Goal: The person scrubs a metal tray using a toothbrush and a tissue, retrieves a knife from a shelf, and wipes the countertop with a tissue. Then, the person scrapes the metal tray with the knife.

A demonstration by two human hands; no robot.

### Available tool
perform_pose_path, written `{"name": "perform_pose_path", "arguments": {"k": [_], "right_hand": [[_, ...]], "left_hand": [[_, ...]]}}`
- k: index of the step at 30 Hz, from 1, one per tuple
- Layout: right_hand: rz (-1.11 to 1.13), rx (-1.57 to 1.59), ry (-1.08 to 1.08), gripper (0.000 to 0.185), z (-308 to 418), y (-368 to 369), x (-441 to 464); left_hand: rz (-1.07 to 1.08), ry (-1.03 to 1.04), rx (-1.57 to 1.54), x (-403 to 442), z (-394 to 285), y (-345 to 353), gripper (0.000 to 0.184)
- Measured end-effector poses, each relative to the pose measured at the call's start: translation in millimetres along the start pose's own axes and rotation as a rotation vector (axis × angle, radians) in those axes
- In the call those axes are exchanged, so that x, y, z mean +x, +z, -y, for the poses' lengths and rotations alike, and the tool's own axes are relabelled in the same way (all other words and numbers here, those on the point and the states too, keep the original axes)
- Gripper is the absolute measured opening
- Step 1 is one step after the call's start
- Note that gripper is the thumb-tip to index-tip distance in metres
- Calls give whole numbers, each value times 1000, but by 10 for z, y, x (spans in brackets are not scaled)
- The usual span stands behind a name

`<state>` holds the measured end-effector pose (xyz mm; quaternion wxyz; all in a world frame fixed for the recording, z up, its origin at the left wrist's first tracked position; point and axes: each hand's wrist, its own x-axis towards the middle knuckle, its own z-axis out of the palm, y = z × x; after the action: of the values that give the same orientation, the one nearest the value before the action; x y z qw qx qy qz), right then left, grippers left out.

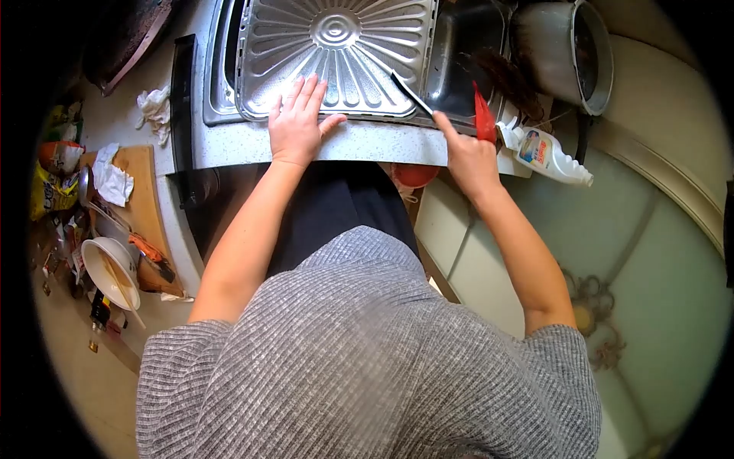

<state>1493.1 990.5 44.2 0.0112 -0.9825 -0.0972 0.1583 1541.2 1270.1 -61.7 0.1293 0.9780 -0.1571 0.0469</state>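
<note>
A ridged metal tray (336,61) with a round centre pattern lies over the sink at the top middle. My left hand (297,126) rests flat on its near edge, fingers spread. At the tray's near right corner, my right hand (468,153) grips a thin brush (411,93) with a dark part and a white handle, index finger along it. The brush's far end touches the tray's ridges. A red object (483,115) stands just beyond my right hand; whether the two touch is unclear.
A white spray bottle (550,155) lies right of my right hand, below a large pot (562,57). At left are a wooden board (141,199), a white bowl (111,271), crumpled tissue (113,176) and a dark pan (126,46). The counter edge (359,151) runs before me.
</note>
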Motion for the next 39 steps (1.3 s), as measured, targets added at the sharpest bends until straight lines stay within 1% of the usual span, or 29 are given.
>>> {"name": "perform_pose_path", "arguments": {"k": [2,5,9,10,13,14,17,18,21,22,23,25,26,29,30,33,34,37,39], "right_hand": [[-88,13,17,56,-18,6,17],[14,10,-125,56,-7,-53,-176],[-57,-120,-41,57,-183,-82,-123],[-94,-82,-65,58,-160,-104,-105],[25,-112,-212,60,-134,-71,-219],[30,-103,-143,59,-199,-37,-232],[5,-42,-97,57,-194,-165,-156],[54,46,-77,47,-101,-246,-174],[162,53,32,43,49,-384,-200],[184,75,108,40,47,-436,-164],[194,103,119,40,51,-433,-181],[205,160,129,39,86,-420,-180],[275,177,129,36,163,-516,-169],[211,115,128,36,85,-573,-69],[187,123,91,38,87,-599,-75],[299,8,63,43,217,-775,-124],[301,-71,47,47,219,-772,-133],[258,-106,3,46,262,-731,-14],[292,-62,14,47,279,-798,43]], "left_hand": [[-3,0,5,17,11,2,67],[15,-6,-4,10,5,-5,67],[49,-19,-32,-3,-3,-3,66],[51,-19,-30,0,2,-8,66],[61,-23,-33,12,-5,-26,66],[57,-17,-45,16,-17,-18,66],[48,-20,-51,-7,11,-11,66],[46,-20,-43,-5,7,-12,66],[11,-4,-17,14,17,8,67],[-3,5,-8,8,11,10,68],[3,6,-14,5,-2,4,68],[10,2,-16,17,3,-17,68],[8,1,-10,21,20,-20,68],[11,8,-6,17,6,-19,67],[25,0,-25,23,-5,-13,67],[57,-26,-56,-4,12,-17,67],[52,-29,-54,3,8,-15,66],[49,-27,-48,1,-1,-9,66],[50,-24,-45,9,2,-11,66]]}}
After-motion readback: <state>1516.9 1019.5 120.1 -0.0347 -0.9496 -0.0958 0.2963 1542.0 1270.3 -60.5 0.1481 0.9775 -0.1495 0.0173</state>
